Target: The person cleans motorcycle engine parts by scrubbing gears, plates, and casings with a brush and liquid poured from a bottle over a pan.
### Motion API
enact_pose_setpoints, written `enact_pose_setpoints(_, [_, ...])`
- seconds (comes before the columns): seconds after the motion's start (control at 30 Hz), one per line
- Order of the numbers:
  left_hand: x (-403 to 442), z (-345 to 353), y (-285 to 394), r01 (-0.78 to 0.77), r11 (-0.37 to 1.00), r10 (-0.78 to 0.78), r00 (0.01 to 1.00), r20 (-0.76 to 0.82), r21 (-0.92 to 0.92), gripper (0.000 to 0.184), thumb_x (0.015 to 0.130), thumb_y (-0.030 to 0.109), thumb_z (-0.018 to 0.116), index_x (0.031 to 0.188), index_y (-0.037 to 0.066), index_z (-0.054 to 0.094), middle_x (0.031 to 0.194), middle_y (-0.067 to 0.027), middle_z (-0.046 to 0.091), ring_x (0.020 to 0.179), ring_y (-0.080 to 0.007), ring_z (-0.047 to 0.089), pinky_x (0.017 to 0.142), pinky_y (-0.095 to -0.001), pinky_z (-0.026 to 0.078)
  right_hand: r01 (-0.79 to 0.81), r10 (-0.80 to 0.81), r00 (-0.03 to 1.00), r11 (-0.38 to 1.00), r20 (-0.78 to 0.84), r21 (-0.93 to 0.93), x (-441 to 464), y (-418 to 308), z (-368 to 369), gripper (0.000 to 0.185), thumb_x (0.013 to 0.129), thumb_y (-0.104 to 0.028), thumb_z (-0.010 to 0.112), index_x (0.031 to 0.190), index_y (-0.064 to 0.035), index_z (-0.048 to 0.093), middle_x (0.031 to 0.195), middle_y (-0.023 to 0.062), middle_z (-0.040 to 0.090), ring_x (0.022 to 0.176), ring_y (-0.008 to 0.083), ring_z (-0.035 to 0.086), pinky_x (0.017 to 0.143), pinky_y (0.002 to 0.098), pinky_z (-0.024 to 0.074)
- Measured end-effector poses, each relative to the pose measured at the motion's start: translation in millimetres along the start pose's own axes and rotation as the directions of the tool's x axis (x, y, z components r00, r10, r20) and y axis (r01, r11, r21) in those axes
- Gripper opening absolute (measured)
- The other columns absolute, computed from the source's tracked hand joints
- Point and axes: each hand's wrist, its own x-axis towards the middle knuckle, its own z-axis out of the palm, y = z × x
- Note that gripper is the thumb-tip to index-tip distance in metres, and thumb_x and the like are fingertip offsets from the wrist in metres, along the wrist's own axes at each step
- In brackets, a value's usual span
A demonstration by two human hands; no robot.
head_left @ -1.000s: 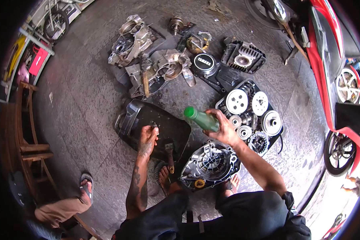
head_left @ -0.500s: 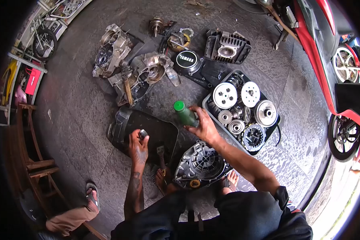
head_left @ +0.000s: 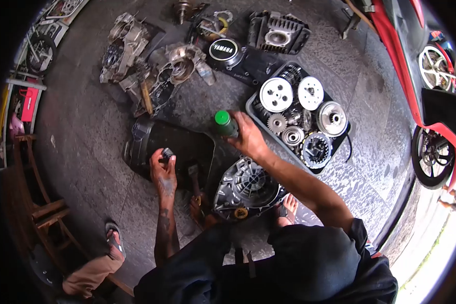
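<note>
My left hand (head_left: pixel 164 172) pinches a small dark, ribbed part (head_left: pixel 167 153) between thumb and fingers, above a black tray (head_left: pixel 200 144). Its exact kind I cannot make out. My right hand (head_left: pixel 249 138) is wrapped round a green bottle with a green cap (head_left: pixel 222 118), held up between the tray and the gear tub. A brush (head_left: pixel 193 175) lies at the tray's near right corner. In front of my feet rests a metal engine cover (head_left: pixel 251 185) with its inner side up.
A tub (head_left: pixel 251 109) of gears and clutch parts stands right. Engine case halves (head_left: pixel 180 63), a Yamaha cover (head_left: pixel 224 49) and a finned cylinder head (head_left: pixel 278 35) lie beyond. A wooden bench (head_left: pixel 48 207) and another person's foot (head_left: pixel 115 238) are left; a red motorcycle (head_left: pixel 400 66) stands right.
The view has tipped, so the floor things sit higher and further left. The bottle's cap points more toward me, and more of the small part shows in my left hand. Both holds continue.
</note>
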Motion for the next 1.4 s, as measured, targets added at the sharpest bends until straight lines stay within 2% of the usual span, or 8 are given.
enact_pose_setpoints(0.03, [2, 9, -15, -0.258, 0.960, 0.250, 0.965, -0.082, -0.105, 0.034, 0.085, 0.015, 0.067, 0.114, 0.002, 0.054, 0.102, -0.0097, 0.051, 0.085, -0.0185, 0.055, 0.071, -0.0291, 0.048, -0.019, 0.017, 1.000, 0.998, -0.023, -0.056, -2, 1, 1, 0.063, 0.066, -0.010, 0.075, 0.121, -0.0105, 0.044, 0.116, 0.0164, 0.051, 0.110, 0.0385, 0.049, 0.093, 0.0441, 0.0439])
enact_pose_setpoints(0.07, [2, 6, -11, -0.382, 0.902, 0.403, 0.913, -0.072, 0.200, 0.036, 0.082, 0.015, 0.070, 0.113, 0.005, 0.055, 0.103, -0.0121, 0.053, 0.088, -0.0259, 0.057, 0.075, -0.0338, 0.048, -0.008, 0.006, 1.000, 0.997, -0.024, -0.072, -1, 3, 3, 0.064, 0.066, -0.008, 0.075, 0.121, -0.0108, 0.044, 0.118, 0.0171, 0.050, 0.111, 0.0382, 0.049, 0.094, 0.0440, 0.0437])
enact_pose_setpoints(0.33, [-6, 4, 18, -0.112, 0.990, 0.116, 0.992, -0.047, 0.089, 0.051, 0.075, 0.007, 0.074, 0.120, 0.005, 0.050, 0.104, -0.0114, 0.053, 0.087, -0.0227, 0.057, 0.073, -0.0318, 0.049, -0.061, 0.062, 0.998, 0.995, -0.003, -0.083, 1, -5, 1, 0.073, 0.066, -0.010, 0.077, 0.129, -0.0136, 0.041, 0.121, 0.0159, 0.050, 0.112, 0.0376, 0.050, 0.092, 0.0438, 0.0454])
enact_pose_setpoints(0.43, [1, 2, -6, -0.352, 0.908, 0.372, 0.927, -0.051, 0.230, 0.029, 0.075, 0.014, 0.076, 0.093, 0.000, 0.060, 0.106, -0.0123, 0.059, 0.092, -0.0257, 0.059, 0.080, -0.0339, 0.048, -0.057, 0.061, 0.997, 0.995, 0.044, -0.083, -8, 8, -1, 0.090, 0.065, -0.015, 0.079, 0.141, -0.0158, 0.029, 0.133, 0.0208, 0.043, 0.124, 0.0391, 0.041, 0.103, 0.0428, 0.0388])
enact_pose_setpoints(0.47, [1, 2, -14, -0.383, 0.884, 0.406, 0.913, -0.032, 0.266, 0.042, 0.076, 0.011, 0.077, 0.111, 0.003, 0.056, 0.100, -0.0074, 0.057, 0.076, -0.0122, 0.055, 0.063, -0.0256, 0.048, -0.095, 0.102, 0.991, 0.992, 0.086, -0.086, -10, 6, -7, 0.094, 0.066, -0.014, 0.078, 0.143, -0.0161, 0.025, 0.134, 0.0242, 0.041, 0.126, 0.0413, 0.039, 0.105, 0.0433, 0.0369])
enact_pose_setpoints(0.8, [-50, -49, 124, -0.182, 0.971, 0.228, 0.901, 0.369, -0.157, 0.048, 0.073, 0.002, 0.075, 0.116, 0.000, 0.055, 0.108, -0.0080, 0.057, 0.064, -0.0053, 0.050, 0.054, -0.0183, 0.040, -0.288, 0.409, 0.858, 0.884, -0.311, 0.368, -152, -61, -128, 0.059, 0.080, 0.000, 0.065, 0.134, -0.0061, 0.043, 0.122, 0.0136, 0.056, 0.107, 0.0215, 0.058, 0.086, 0.0343, 0.0492])
enact_pose_setpoints(1.07, [-51, 7, 276, -0.709, 0.687, 0.477, 0.278, 0.834, -0.156, 0.046, 0.071, 0.007, 0.076, 0.112, 0.003, 0.055, 0.106, -0.0079, 0.058, 0.057, -0.0078, 0.050, 0.053, -0.0232, 0.044, -0.345, 0.707, 0.480, 0.697, -0.520, 0.629, -278, -69, -176, 0.046, 0.089, 0.001, 0.051, 0.134, -0.0019, 0.041, 0.114, 0.0104, 0.056, 0.097, 0.0175, 0.059, 0.076, 0.0271, 0.0476])
enact_pose_setpoints(1.4, [-8, 222, 250, -0.836, 0.540, 0.600, 0.461, 0.654, 0.095, 0.042, 0.072, 0.018, 0.076, 0.107, 0.007, 0.055, 0.100, -0.0094, 0.061, 0.094, -0.0286, 0.061, 0.078, -0.0377, 0.049, -0.312, 0.797, 0.431, 0.572, -0.424, 0.759, -301, -55, -174, 0.046, 0.089, -0.005, 0.055, 0.133, 0.0000, 0.041, 0.116, 0.0118, 0.056, 0.097, 0.0183, 0.059, 0.076, 0.0275, 0.0472])
